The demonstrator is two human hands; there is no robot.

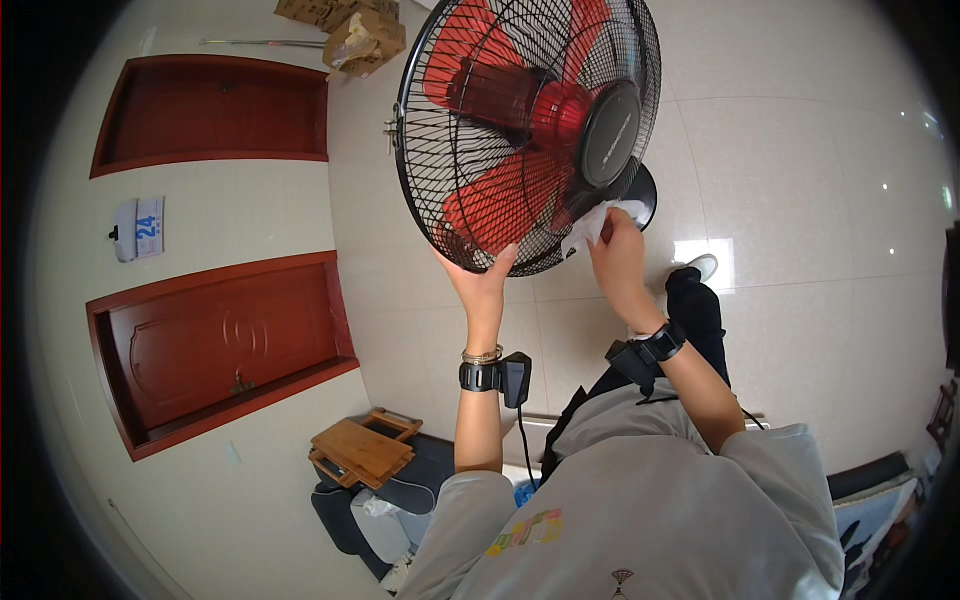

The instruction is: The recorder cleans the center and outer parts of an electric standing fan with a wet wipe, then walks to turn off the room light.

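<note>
Before me stands an electric fan with a black wire grille (472, 142), red blades (495, 199) and a dark round centre cap (611, 133). My left hand (480, 281) grips the lower rim of the grille, its thumb on the front and its fingers mostly hidden behind. In my right hand (619, 259) is a crumpled white tissue or cloth (589, 229), pinched at the lower right of the grille. Whether the tissue touches the wires I cannot tell. Part of the fan's round black base (645, 191) shows behind that hand.
Cardboard boxes (364, 41) lie by the wall at the top. Two red-brown doors (225, 345) and a wall calendar (150, 227) are on the left. A folding wooden table (364, 450) rests on a dark sofa (337, 517) at lower left. Glossy tiles (780, 187) cover the floor.
</note>
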